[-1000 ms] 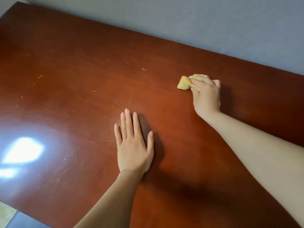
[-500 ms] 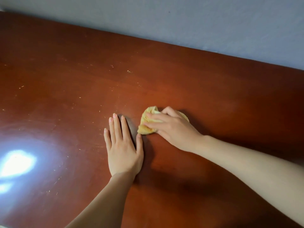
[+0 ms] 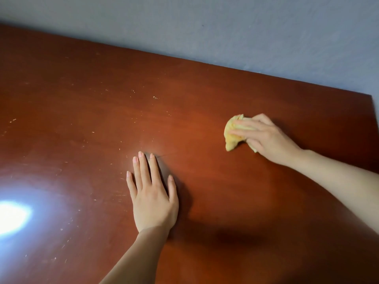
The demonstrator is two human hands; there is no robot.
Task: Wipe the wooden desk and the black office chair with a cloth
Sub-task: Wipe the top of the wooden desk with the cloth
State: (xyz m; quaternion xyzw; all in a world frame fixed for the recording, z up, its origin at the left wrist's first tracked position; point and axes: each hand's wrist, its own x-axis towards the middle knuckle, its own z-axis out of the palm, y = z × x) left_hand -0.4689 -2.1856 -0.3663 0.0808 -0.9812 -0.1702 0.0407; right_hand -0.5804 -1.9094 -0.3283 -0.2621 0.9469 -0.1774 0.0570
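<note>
The yellow cloth (image 3: 233,134) is bunched up on the wooden surface (image 3: 205,103), sitting out at about 2 o'clock from the middle of the view, not far from the back right corner. The right hand (image 3: 264,137) is on top of it, fingers (image 3: 244,131) laid over the wad and curled round it, pressing it down onto the wood (a floppy tip of the cloth pokes out toward 7 o'clock from under the hand).

The left hand (image 3: 152,193) is well apart from the cloth, at roughly 6 o'clock, lying flat on the surface with its fingers straight and close together, thumb a bit out to the side, holding nothing.

The surface itself is a glossy reddish brown with loads of tiny pale specks and scuffs, mostly over on the left half. There's a big bright light reflection (image 3: 12,216) at 8 o'clock. A grey-blue wall (image 3: 225,27) runs along the far edge at 12 o'clock.
</note>
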